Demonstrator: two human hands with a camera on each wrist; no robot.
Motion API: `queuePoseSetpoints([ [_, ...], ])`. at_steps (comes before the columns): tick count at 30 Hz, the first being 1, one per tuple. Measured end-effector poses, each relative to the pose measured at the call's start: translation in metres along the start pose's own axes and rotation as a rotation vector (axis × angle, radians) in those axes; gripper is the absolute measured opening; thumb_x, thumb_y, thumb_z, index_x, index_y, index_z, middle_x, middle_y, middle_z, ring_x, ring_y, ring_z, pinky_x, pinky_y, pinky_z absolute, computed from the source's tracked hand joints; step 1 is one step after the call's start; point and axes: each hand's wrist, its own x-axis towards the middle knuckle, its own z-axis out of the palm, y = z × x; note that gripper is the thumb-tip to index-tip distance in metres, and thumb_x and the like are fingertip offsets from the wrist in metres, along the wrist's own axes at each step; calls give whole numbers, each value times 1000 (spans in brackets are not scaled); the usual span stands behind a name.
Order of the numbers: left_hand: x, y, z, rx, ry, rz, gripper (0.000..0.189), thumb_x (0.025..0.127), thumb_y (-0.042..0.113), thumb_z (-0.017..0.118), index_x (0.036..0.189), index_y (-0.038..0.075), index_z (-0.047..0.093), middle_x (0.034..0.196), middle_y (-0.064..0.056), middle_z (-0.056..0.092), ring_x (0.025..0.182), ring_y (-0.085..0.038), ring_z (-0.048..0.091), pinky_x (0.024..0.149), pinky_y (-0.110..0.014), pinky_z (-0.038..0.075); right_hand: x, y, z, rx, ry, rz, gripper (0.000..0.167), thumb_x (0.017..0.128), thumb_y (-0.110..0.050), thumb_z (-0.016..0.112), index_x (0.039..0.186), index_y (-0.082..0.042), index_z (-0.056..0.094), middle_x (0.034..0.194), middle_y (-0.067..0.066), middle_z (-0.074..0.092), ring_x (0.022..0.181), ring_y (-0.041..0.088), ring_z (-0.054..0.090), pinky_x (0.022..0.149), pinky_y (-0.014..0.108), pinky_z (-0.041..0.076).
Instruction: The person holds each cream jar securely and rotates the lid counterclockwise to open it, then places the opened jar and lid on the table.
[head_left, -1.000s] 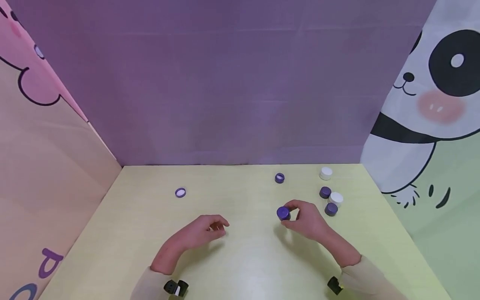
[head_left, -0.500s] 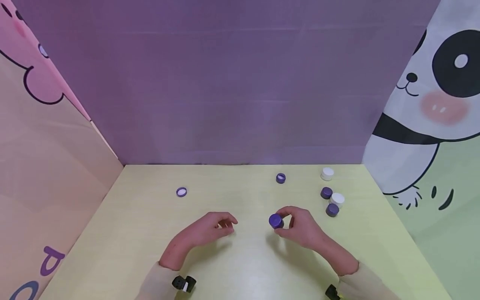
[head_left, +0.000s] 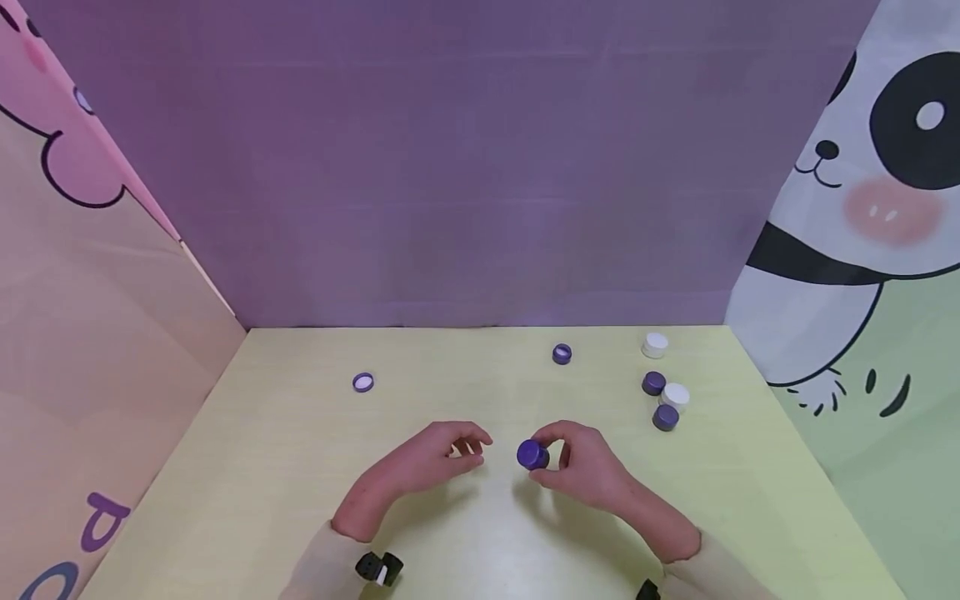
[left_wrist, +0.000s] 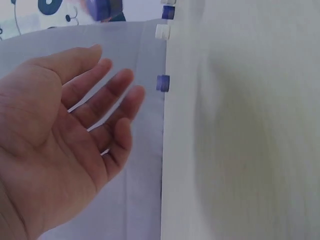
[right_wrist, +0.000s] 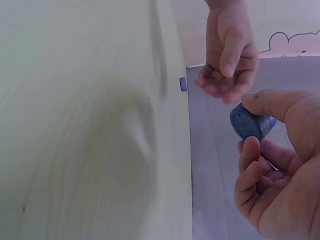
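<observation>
My right hand (head_left: 585, 467) pinches a small round purple jar (head_left: 531, 455) between thumb and fingers, above the table. In the right wrist view the flat bluish end of the jar (right_wrist: 245, 122) faces the camera, with the thumb on one side and fingertips on the other. My left hand (head_left: 442, 457) hovers just left of the jar, apart from it, fingers loosely bent and nothing in them. The left wrist view shows the palm of that hand (left_wrist: 60, 130) turned up, with the purple jar blurred at the top edge.
At the right stand two white jars (head_left: 655, 345) and two purple jars (head_left: 664, 417). A purple ring-like lid (head_left: 562, 354) lies near the back edge, and another purple lid with a white inside (head_left: 363, 382) lies at left. Printed cloth walls (head_left: 480, 167) enclose the table (head_left: 262, 467).
My right hand has carried the purple jar left and toward me. The left hand has moved right, so the two hands are closer together. The other jars and lids stay put.
</observation>
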Motion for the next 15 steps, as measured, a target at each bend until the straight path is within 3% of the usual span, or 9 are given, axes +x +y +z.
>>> queuePoseSetpoints([
  [5,2,3,8,-19,42,62,28,99,22,60,123,9,63,110,-4,64,93,-14,59,82,-31,49,1,-5,5,-2,-17,-18,31,73,-11,85,101,-14,70,94,-5,64,55,9,50,52,26,46],
  [11,1,9,13,-25,117,125,30,99,29,59,126,17,61,114,-6,64,90,-10,60,82,-34,50,3,-9,9,-12,-32,-3,30,74,-13,84,101,-16,70,93,-8,64,57,12,52,53,26,46],
  [15,-2,16,14,-16,130,148,36,96,33,63,128,18,60,114,-6,63,90,-10,60,78,-37,51,5,-10,13,-4,-41,-16,30,74,-13,85,101,-15,71,92,-7,64,58,14,52,53,26,46],
])
